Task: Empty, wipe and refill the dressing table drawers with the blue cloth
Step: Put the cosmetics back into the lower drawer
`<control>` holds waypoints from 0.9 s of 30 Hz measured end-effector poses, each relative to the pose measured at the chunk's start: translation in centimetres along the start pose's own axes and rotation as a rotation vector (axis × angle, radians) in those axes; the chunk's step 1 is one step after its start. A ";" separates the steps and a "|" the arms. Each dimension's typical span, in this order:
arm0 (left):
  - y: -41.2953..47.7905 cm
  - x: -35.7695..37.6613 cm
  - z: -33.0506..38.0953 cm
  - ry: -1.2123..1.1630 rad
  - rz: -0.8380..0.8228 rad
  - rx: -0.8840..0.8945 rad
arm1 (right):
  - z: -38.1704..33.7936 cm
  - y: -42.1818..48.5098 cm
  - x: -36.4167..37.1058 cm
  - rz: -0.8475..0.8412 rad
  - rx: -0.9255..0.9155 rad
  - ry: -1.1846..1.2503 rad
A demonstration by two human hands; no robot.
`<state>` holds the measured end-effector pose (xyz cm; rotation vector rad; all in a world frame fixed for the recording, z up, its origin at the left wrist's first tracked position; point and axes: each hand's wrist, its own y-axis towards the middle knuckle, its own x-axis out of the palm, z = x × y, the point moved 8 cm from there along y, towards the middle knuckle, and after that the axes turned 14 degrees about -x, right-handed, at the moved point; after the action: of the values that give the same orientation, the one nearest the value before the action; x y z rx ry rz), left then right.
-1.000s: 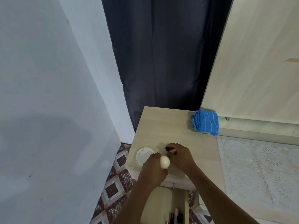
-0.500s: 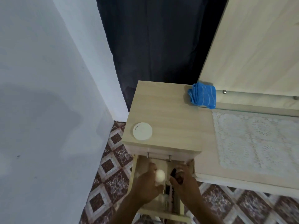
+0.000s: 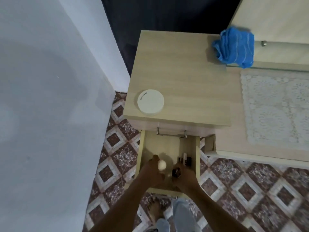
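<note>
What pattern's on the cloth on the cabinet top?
The crumpled blue cloth has thin white stripes on bright blue; clearest in the head view.

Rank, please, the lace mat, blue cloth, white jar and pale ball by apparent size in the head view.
1. lace mat, partly out of frame
2. blue cloth
3. white jar
4. pale ball, in the left hand, clearly smallest

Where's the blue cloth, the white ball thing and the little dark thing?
blue cloth (image 3: 235,47): head view, middle of the folded bundle.
white ball thing (image 3: 162,165): head view, its rounded top, in the left hand (image 3: 153,172).
little dark thing (image 3: 176,172): head view, its top end, in the right hand (image 3: 184,178).
</note>
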<state>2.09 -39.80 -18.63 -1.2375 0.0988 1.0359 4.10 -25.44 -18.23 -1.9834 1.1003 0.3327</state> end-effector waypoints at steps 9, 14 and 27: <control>3.2 3.8 -1.2 0.040 -0.124 -0.036 | 2.2 2.5 2.2 0.010 0.031 -0.003; 3.4 5.0 -1.6 0.051 -0.149 -0.086 | 2.3 3.0 2.9 -0.028 0.004 -0.070; 2.9 5.7 -0.8 0.069 -0.217 -0.055 | 2.4 3.0 2.6 -0.021 -0.040 -0.170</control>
<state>3.63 -37.19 -24.29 -1.3029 -0.0113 0.8127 3.58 -25.96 -22.86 -1.9610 0.9718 0.5060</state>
